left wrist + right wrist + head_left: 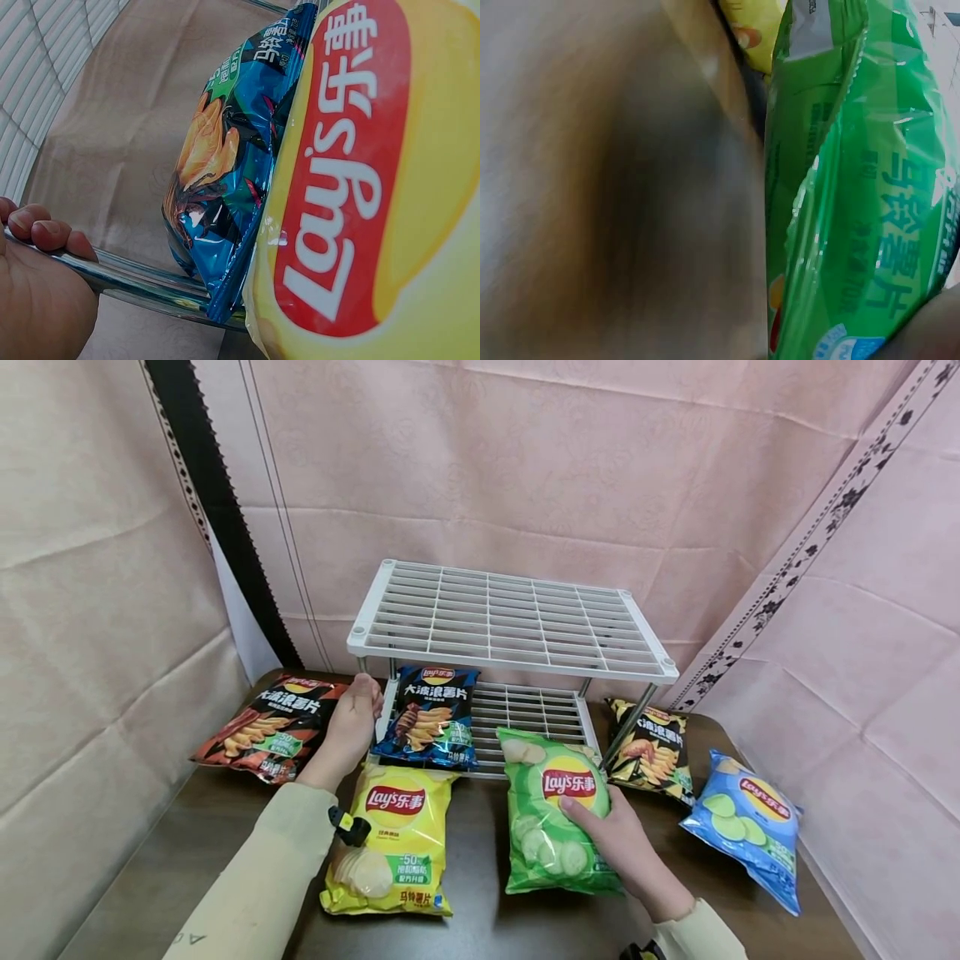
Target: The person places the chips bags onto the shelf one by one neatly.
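Observation:
My left hand (356, 720) grips a metal post (112, 277) at the left front of the white two-tier rack (510, 652), its fingers curled round it in the left wrist view. On the rack's lower shelf leans a blue-black bag of chips (431, 718). Just in front lies a yellow bag of chips (397, 827), near my left wrist. My right hand (618, 835) holds a green bag of chips (551, 818) by its right side, thumb across the front and the other fingers hidden behind. That green bag (870, 172) stands close before the lower shelf's right half.
A red-black chip bag (277, 722) lies left of the rack, partly behind my left arm. Right of it are a yellow-black bag (652, 747) and a light blue bag (750, 827). Pink cloth (525, 460) hangs behind the dark table (217, 852) and along both sides.

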Available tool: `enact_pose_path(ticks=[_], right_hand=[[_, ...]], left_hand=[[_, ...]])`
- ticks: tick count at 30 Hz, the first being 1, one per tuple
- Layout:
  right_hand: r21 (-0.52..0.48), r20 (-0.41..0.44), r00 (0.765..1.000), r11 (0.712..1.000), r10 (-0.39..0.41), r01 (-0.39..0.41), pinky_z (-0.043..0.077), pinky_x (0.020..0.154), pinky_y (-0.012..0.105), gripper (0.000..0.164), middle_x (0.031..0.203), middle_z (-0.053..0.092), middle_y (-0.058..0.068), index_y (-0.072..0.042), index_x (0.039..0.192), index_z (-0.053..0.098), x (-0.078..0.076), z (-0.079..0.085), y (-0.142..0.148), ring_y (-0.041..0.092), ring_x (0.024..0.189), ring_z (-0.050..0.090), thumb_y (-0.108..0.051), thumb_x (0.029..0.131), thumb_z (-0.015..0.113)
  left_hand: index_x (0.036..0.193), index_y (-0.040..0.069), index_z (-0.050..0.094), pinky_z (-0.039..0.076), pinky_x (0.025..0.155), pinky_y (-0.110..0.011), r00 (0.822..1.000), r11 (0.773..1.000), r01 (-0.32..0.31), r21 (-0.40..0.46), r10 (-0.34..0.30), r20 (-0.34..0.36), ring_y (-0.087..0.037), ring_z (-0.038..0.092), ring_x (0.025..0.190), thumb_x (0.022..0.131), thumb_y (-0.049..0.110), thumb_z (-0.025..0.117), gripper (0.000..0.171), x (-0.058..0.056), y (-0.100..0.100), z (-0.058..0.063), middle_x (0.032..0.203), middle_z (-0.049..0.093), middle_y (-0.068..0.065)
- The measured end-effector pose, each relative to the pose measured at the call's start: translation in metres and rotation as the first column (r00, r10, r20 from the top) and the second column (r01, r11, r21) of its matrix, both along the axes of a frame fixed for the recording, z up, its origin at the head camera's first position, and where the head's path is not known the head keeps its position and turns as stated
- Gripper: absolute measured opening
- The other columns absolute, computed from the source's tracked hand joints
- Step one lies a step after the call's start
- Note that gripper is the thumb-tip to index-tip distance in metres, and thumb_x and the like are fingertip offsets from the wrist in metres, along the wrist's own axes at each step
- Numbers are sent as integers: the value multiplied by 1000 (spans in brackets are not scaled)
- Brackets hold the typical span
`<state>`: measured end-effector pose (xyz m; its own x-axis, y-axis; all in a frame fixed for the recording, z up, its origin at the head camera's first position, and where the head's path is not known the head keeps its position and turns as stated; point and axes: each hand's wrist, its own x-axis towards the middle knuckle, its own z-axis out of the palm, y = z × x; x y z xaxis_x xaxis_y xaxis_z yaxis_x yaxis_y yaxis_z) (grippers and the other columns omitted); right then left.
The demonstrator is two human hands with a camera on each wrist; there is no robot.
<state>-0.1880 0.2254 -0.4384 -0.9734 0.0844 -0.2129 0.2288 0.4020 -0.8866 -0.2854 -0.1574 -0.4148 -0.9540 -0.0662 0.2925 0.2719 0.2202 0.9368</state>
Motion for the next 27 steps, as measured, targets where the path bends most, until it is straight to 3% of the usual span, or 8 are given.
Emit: enact_pose_path(ticks=[10,27], right_hand=[[10,-44,999,1000,12,-11,53,74,34,97,121,52,16,-11,140,32,-26,15,-21,21,95,61,-70,73,69],[-62,-161,986,997,-43,33,55,72,34,92,119,50,13,-7,136,30,-84,25,-42,25,96,63,-63,76,72]], left_hand=[[82,5,33,28,69,-34,1000,1000,4,2,-4,-21,-28,36,69,103,52,17,53,-1,0,-1,75,32,-12],[87,-3,35,28,70,-34,1000,1000,14,9,-14,7,-27,36,71,103,49,16,57,-2,0,-2,78,33,-12]])
